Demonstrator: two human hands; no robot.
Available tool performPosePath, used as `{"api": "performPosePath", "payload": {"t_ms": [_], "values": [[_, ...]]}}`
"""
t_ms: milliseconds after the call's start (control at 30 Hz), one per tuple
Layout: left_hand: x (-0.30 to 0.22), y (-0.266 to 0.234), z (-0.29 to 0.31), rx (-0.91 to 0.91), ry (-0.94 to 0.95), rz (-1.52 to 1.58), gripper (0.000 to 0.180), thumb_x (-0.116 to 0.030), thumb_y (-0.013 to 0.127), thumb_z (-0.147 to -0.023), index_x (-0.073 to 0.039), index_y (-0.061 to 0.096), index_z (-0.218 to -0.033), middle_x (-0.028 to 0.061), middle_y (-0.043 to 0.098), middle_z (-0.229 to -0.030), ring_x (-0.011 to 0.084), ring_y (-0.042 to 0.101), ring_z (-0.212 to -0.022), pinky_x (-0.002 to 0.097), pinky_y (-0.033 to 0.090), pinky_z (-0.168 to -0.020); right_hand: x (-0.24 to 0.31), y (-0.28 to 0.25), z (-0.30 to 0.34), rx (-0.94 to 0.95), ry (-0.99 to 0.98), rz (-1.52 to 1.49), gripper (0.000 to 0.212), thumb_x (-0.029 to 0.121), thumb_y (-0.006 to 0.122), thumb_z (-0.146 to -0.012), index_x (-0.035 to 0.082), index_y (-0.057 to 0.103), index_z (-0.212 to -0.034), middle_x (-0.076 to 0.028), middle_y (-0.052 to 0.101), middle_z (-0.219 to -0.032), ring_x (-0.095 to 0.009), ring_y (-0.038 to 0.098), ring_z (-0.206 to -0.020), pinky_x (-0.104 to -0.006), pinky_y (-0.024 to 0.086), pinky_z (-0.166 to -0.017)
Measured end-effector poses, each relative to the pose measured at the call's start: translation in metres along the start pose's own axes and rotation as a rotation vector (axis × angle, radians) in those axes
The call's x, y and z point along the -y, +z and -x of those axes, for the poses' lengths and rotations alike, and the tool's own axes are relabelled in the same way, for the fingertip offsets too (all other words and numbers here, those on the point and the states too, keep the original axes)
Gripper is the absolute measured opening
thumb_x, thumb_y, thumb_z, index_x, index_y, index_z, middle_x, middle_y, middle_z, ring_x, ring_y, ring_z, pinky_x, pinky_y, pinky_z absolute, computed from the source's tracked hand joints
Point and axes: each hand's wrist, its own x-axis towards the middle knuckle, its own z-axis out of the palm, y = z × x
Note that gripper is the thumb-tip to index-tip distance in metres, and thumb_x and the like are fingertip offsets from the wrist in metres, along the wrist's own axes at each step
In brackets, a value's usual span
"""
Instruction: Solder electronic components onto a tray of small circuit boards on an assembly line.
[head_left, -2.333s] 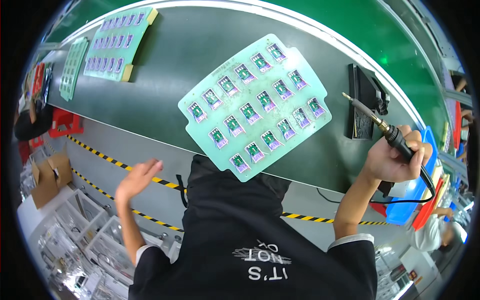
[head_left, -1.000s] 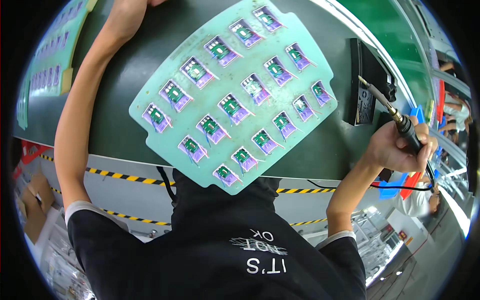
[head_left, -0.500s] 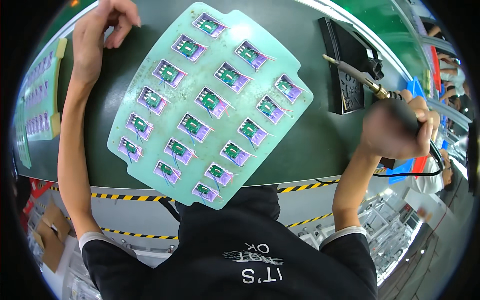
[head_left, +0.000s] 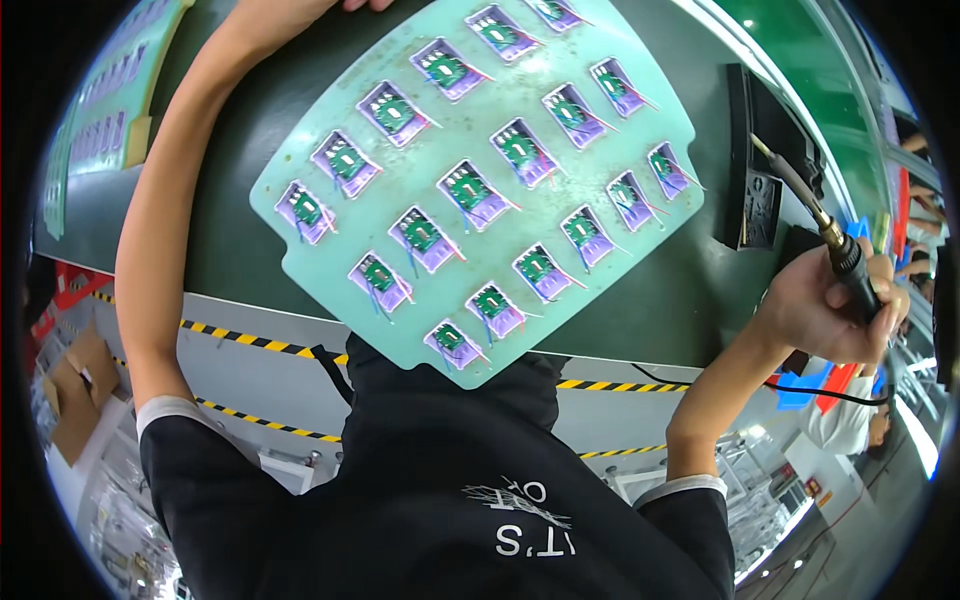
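Single head-worn fisheye view, looking steeply down over the person's own chest onto a dark green table (head_left: 640, 300). The view sits close to the work: a pale green tray (head_left: 480, 90) fills the centre. Straight edges curve toward the dark circular rim.

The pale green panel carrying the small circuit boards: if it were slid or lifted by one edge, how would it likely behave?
The pale green panel lies flat and thin on the dark green belt, so it would probably slide easily. Being wide and sheet-like, it may flex if lifted by one edge. The small circuit boards have thin loose wires, likely fragile, so rough handling could disturb them.
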Motion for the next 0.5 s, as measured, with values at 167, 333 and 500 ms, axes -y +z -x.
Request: {"api": "performPosePath", "payload": {"t_ms": [167,333,500], "values": [[-0.031,0.034,-0.01,-0.18,-0.494,-1.034,0.036,-0.028,0.046,-0.093,-0.001,0.061,-0.076,-0.0009,0.05,-0.052,0.0033,0.039,-0.045,0.0175,0.03,-0.045,0.004,-0.012,0.004,-0.077,0.015,-0.066,0.017,0.023,0.052,-0.075,0.009,0.05,-0.067,-0.001,0.052,-0.06,-0.005,0.028,-0.039,-0.0199,0.026,-0.046],[-0.05,0.038,-0.005,-0.156,-0.511,-1.085,0.029,-0.026,0.052,-0.091,-0.002,0.062,-0.077,-0.0037,0.046,-0.049,0.0023,0.039,-0.046,0.0183,0.029,-0.046,0.002,-0.001,-0.001,-0.04,0.081,-0.102,0.015,0.024,0.053,-0.075,0.01,0.053,-0.07,0.0,0.054,-0.062,-0.005,0.027,-0.038,-0.0194,0.027,-0.047],[-0.033,0.029,-0.009,-0.076,-0.49,-1.034,0.027,-0.024,0.053,-0.091,-0.002,0.062,-0.077,-0.004,0.046,-0.05,0.002,0.039,-0.046,0.0185,0.029,-0.046,0.006,-0.017,0.0,0.046,0.061,-0.053,0.014,0.023,0.052,-0.075,0.01,0.053,-0.07,-0.001,0.055,-0.063,-0.005,0.028,-0.038,-0.0193,0.027,-0.046]]}}
